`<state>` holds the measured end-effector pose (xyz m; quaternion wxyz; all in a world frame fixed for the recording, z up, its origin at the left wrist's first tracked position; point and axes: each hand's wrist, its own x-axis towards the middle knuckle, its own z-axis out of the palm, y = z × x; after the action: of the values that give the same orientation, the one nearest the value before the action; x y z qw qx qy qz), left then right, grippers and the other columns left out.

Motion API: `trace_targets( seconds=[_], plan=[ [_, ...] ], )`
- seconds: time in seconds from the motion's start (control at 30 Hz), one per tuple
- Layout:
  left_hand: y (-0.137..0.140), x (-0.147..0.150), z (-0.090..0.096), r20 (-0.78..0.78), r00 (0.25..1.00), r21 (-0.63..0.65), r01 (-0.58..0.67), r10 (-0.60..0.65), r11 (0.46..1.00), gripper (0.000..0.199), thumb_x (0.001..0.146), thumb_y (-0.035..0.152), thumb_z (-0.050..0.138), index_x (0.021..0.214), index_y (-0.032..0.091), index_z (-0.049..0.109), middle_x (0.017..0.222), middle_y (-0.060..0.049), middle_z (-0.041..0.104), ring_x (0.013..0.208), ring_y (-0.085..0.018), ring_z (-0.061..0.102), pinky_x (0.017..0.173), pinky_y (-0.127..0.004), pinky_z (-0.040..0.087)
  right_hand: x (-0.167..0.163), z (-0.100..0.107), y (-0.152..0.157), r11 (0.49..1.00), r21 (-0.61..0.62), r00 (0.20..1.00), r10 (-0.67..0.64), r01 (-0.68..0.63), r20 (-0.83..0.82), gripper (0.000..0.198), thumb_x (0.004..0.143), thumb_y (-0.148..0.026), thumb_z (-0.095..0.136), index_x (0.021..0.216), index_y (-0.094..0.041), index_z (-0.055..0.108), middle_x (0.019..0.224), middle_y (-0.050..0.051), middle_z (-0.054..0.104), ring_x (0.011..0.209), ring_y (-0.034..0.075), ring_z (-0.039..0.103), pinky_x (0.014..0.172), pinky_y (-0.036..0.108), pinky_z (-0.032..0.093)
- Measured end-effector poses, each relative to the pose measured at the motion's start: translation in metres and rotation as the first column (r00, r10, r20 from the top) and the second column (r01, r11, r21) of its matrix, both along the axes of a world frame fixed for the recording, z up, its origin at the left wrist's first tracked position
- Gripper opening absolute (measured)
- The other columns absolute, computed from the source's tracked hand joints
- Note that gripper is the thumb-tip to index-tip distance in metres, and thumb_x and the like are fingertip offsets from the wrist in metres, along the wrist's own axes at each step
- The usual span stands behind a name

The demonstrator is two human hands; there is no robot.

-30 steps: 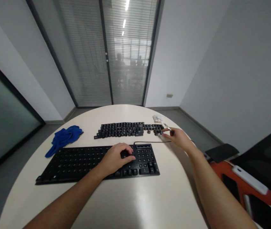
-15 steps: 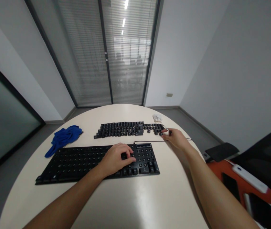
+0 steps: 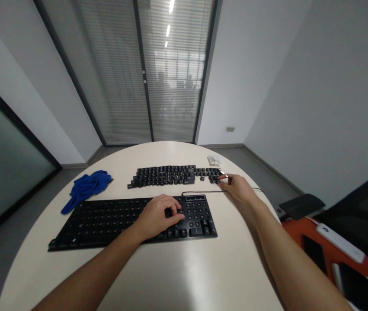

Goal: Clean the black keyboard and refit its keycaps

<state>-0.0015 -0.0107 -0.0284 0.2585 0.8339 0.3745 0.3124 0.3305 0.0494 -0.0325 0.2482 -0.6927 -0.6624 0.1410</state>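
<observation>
A black keyboard (image 3: 112, 220) lies across the table with most of its keycaps off, and a few caps remain along its lower right edge. My left hand (image 3: 159, 216) rests on it, fingers curved and thumb apart, holding nothing. Beyond the keyboard, loose black keycaps (image 3: 164, 175) sit in rows, with a smaller group of keycaps (image 3: 208, 172) to their right. At that group's right end is my right hand (image 3: 235, 186), its fingers closed on a small shiny metal tool (image 3: 224, 173). The tool's exact kind is too small to make out. The fingertips are beside the nearest keycaps.
A crumpled blue cloth (image 3: 89, 185) lies at the left on the round table (image 3: 171, 276). A small clear plastic bag (image 3: 214, 160) is behind the keycaps. The keyboard's cable (image 3: 203, 191) runs to the right. Phones (image 3: 355, 285) and a white power strip (image 3: 339, 242) lie on an orange seat.
My right hand has shifted slightly left, and the shiny tool now shows more clearly between its fingers. My left hand and the keyboard have stayed in place.
</observation>
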Motion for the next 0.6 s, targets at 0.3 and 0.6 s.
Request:
trace_targets(
  seconds=[0.3, 0.6],
  plan=[
    [-0.0041, 0.0016, 0.0050, -0.034, 0.999, 0.067, 0.030, -0.027, 0.997, 0.021, 0.084, 0.025, 0.069, 0.066, 0.020, 0.059, 0.092, -0.002, 0.073, 0.090, -0.020, 0.064, 0.086, -0.037, 0.048, -0.0027, 0.0022, -0.0009, 1.000, -0.002, 1.000, 0.023, -0.023, -0.012, 0.035, 0.077, -0.034, 0.065, 0.106, -0.017, 0.074, 0.059, -0.001, 0.059, 0.053, 0.015, 0.049, 0.055, 0.026, 0.033],
    [-0.0074, 0.0021, 0.0073, -0.071, 0.996, 0.115, 0.052, -0.044, 0.992, 0.010, 0.083, 0.023, 0.068, 0.075, 0.021, 0.063, 0.098, -0.005, 0.072, 0.095, -0.022, 0.064, 0.090, -0.039, 0.050, -0.0050, 0.0084, -0.0032, 0.997, 0.066, 1.000, 0.030, -0.029, -0.010, 0.039, 0.083, -0.049, 0.063, 0.101, -0.016, 0.075, 0.059, 0.000, 0.058, 0.056, 0.016, 0.050, 0.056, 0.027, 0.032]
  ],
)
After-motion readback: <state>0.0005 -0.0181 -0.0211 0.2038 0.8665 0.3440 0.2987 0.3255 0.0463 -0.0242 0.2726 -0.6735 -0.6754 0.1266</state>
